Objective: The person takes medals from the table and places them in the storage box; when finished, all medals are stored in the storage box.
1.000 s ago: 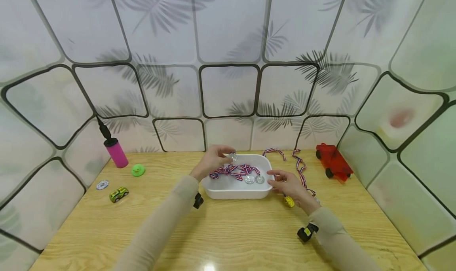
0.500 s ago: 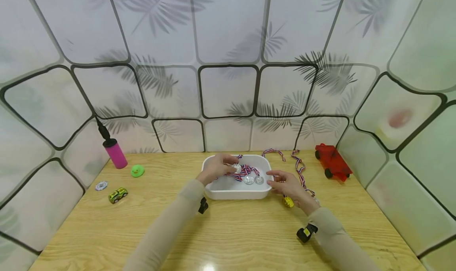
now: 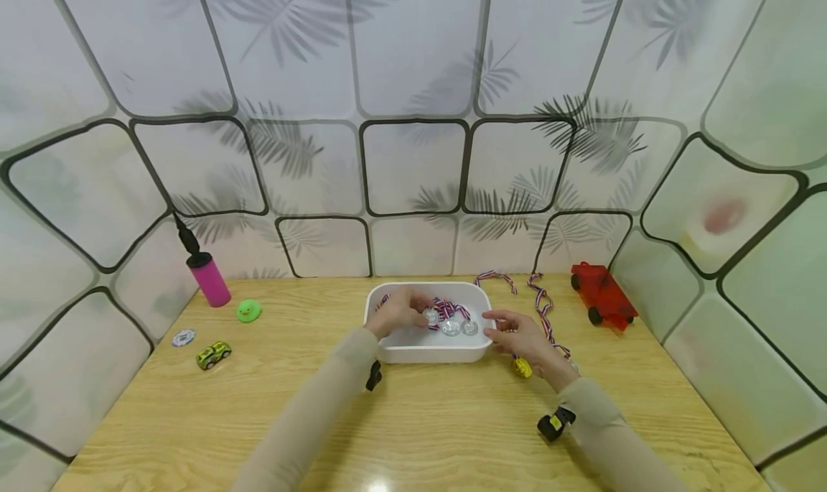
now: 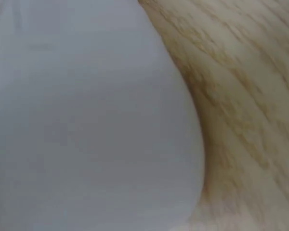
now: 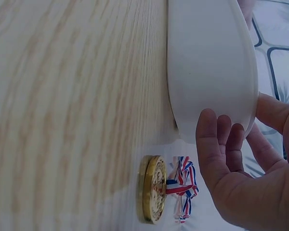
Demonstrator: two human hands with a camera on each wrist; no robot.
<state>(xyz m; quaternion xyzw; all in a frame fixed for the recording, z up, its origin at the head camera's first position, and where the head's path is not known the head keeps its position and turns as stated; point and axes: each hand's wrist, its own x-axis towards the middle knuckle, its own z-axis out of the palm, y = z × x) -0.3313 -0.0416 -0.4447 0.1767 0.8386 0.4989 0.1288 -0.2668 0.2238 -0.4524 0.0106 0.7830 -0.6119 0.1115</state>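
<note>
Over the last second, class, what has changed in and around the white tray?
The left hand lowered a silver medal from above the tray's far rim into the tray, beside the other medals, still pinching it. The right hand stayed at the tray's right side; the gold medal stayed put.

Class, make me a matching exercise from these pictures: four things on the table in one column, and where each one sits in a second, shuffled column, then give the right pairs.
Things:
1. silver medals
2. gold medal
3. red toy truck
4. pink pump

Places:
A. far left of the table, by the wall
B. inside the white tray
C. far right of the table, by the wall
D. on the table just right of the tray, beside the right hand

Pairs: 1-B, 2-D, 3-C, 4-A
</note>
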